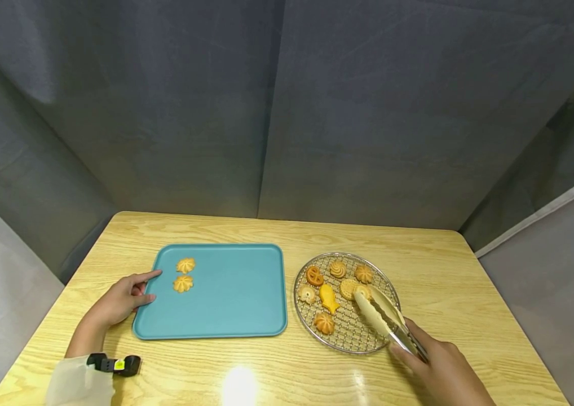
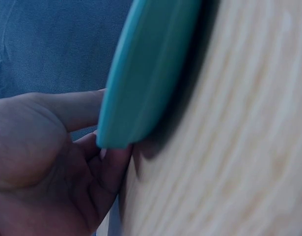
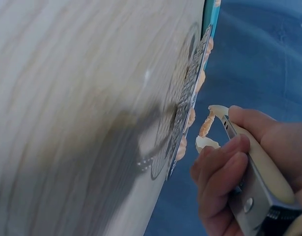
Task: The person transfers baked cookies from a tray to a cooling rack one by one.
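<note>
My right hand (image 1: 441, 363) grips a pair of tongs (image 1: 393, 324) with cream tips and metal handles. In the right wrist view, a cookie (image 3: 206, 125) is caught between the tong tips, held apart from the round wire rack (image 3: 182, 115). Cookies of several shapes lie on the rack, including a pretzel (image 1: 314, 276), a fish (image 1: 328, 298) and a swirl (image 1: 338, 268). At the left, my left hand (image 1: 120, 299) holds the edge of a teal tray (image 1: 231, 293), with fingers curled at its rim. Two flower-shaped cookies (image 1: 182, 283) sit on the tray's left part.
Both the tray and the rack stand on a light wooden table (image 1: 287, 372), the rack to the tray's right with a narrow gap between them. Grey curtains (image 1: 358, 113) enclose the table at the back and sides.
</note>
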`<action>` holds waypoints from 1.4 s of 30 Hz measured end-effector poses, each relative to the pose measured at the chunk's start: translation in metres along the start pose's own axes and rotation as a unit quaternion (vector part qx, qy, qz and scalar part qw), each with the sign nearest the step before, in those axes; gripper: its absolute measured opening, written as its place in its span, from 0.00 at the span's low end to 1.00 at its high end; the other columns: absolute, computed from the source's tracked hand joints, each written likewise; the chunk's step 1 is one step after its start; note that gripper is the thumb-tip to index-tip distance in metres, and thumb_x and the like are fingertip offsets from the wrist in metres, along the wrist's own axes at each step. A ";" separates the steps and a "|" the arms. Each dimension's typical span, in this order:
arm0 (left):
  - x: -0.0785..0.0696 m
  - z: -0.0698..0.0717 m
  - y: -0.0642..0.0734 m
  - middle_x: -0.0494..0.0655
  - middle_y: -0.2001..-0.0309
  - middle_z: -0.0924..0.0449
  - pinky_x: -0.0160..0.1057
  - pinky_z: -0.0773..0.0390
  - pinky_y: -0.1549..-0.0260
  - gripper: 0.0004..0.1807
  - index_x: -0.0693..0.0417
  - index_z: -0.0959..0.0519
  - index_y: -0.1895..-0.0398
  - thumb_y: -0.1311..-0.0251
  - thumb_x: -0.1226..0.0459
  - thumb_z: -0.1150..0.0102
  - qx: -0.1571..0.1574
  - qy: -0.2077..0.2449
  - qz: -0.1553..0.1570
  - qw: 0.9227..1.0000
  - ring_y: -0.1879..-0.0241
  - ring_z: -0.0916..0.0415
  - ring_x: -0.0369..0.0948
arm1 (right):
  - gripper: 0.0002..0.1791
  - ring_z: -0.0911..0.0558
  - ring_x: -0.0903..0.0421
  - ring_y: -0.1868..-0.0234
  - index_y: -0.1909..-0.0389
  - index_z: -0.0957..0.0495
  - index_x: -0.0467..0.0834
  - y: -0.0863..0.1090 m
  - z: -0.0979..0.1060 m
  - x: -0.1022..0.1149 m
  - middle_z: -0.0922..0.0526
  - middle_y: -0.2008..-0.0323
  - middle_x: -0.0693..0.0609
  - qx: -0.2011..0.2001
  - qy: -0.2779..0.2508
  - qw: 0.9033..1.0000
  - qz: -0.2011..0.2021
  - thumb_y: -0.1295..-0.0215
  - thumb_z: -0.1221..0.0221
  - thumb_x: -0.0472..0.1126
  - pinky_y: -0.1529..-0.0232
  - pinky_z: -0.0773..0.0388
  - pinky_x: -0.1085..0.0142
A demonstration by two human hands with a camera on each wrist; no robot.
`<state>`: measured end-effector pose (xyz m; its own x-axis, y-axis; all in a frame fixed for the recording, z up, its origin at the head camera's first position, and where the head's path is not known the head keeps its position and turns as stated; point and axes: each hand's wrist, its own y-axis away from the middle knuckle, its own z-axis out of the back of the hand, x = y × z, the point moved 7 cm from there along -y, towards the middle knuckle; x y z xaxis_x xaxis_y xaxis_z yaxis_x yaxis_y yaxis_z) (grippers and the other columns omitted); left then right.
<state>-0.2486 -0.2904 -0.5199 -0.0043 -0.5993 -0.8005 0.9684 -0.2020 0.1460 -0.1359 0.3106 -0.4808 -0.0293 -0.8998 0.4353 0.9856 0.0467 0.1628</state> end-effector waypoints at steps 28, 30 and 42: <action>0.003 0.000 0.000 0.52 0.68 0.37 0.35 0.31 0.78 0.34 0.67 0.36 0.24 0.31 0.74 0.40 -0.004 0.010 0.001 1.000 0.77 0.40 0.40 | 0.49 0.15 0.49 0.66 0.27 0.37 0.27 -0.007 0.003 -0.023 0.13 0.64 0.42 0.023 0.049 0.998 -0.029 0.30 0.40 0.64 0.63 0.20 0.44; 0.003 0.000 0.000 0.52 0.68 0.37 0.35 0.31 0.78 0.34 0.67 0.36 0.24 0.31 0.74 0.40 -0.004 0.010 0.001 1.000 0.77 0.40 0.40 | 0.50 0.14 0.48 0.65 0.27 0.37 0.27 -0.007 0.003 -0.023 0.13 0.64 0.42 0.023 0.050 0.998 -0.028 0.30 0.40 0.65 0.62 0.20 0.43; 0.000 0.001 0.000 0.52 0.68 0.37 0.35 0.31 0.79 0.34 0.67 0.37 0.23 0.31 0.75 0.40 -0.004 0.008 -0.005 1.000 0.78 0.41 0.39 | 0.50 0.15 0.47 0.64 0.26 0.37 0.28 -0.004 0.005 -0.021 0.14 0.65 0.44 0.014 0.050 0.998 -0.022 0.30 0.40 0.66 0.61 0.20 0.42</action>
<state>-0.2487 -0.2911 -0.5199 -0.0093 -0.5852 -0.8108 0.9701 -0.2020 0.1346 -0.1397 0.3318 -0.4857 -0.0545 -0.9402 0.3364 0.9787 0.0166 0.2048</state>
